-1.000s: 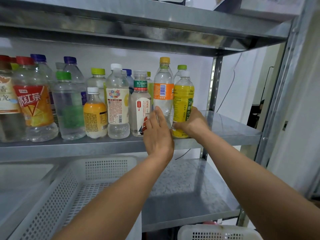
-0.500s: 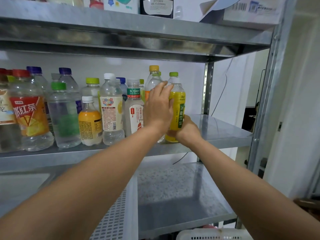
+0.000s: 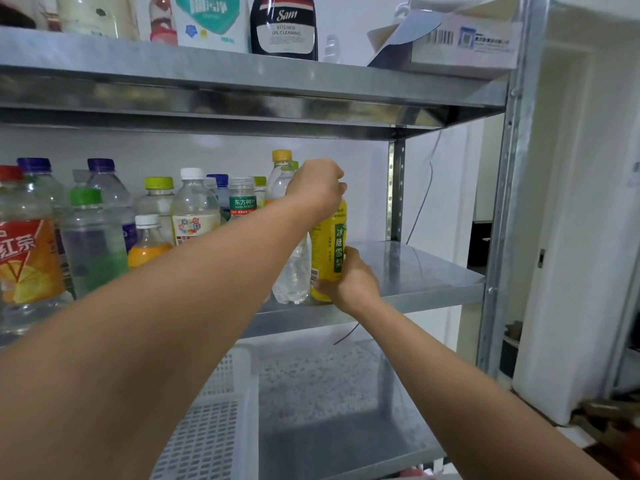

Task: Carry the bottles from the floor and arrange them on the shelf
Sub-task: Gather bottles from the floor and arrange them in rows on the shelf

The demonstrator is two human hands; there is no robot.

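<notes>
A yellow bottle (image 3: 327,251) with a green label stands at the right end of the bottle row on the middle metal shelf (image 3: 426,282). My right hand (image 3: 349,282) grips its base. My left hand (image 3: 320,188) is closed over its top, hiding the cap. Just left of it stands a clear bottle with an orange cap (image 3: 289,268). Several more bottles fill the shelf to the left, among them a large red-labelled one (image 3: 27,261) and a green-capped one (image 3: 91,244).
The top shelf (image 3: 242,74) holds a dark cleaner bottle (image 3: 284,26), pouches and a cardboard box (image 3: 460,39). A white perforated basket (image 3: 214,424) sits on the lower shelf (image 3: 339,403). Bare shelf lies right of the yellow bottle. The steel upright (image 3: 502,237) bounds the right side.
My left hand rose from beside the clear bottle to the top of the yellow bottle and closed over it. The right hand stays at the base. The camera tilted upward.
</notes>
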